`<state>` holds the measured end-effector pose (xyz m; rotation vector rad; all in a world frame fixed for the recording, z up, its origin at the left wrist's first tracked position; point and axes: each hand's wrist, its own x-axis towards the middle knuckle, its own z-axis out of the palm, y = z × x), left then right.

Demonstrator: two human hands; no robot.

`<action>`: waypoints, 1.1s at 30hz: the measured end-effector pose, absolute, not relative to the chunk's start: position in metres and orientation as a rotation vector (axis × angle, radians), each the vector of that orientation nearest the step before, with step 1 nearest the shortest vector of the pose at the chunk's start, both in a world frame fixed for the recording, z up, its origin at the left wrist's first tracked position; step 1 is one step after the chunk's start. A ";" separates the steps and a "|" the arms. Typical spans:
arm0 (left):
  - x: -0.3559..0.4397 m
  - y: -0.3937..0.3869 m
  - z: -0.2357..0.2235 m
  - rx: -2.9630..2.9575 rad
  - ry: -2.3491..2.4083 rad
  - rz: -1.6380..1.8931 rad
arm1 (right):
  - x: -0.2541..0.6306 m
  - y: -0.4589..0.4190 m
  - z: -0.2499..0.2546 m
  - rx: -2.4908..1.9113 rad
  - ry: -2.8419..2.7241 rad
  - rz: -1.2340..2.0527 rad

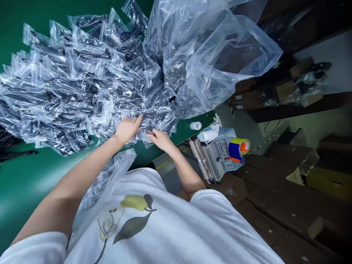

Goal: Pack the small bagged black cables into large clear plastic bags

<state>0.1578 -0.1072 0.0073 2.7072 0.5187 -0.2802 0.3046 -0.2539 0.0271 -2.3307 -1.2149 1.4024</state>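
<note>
A broad heap of clear plastic bags (68, 84) with dark cables inside covers the green table (46, 176). At the near edge of the heap my left hand (128, 129) is closed on one of the bags, with its thumb side uppermost and its other fingertips partly hidden. Just to the right, my right hand (161, 140) pinches the near end of a small cable bag between thumb and fingers. Glare on the plastic hides exactly which bag each hand holds. Against the heap's right side stands a large clear plastic sack (209, 66), its mouth open, with small bags inside.
Right of the table is a bag sealer (217, 154) with tape rolls (239, 148) on it. A white roll (195, 125) lies at the table edge. Cardboard boxes (275, 172) fill the right. Another plastic bag (100, 183) hangs by my shirt; loose black cables (11, 145) lie left.
</note>
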 end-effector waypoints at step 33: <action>0.061 -0.122 0.015 2.277 0.710 -0.085 | 0.260 -0.190 -0.003 -1.693 -1.921 0.856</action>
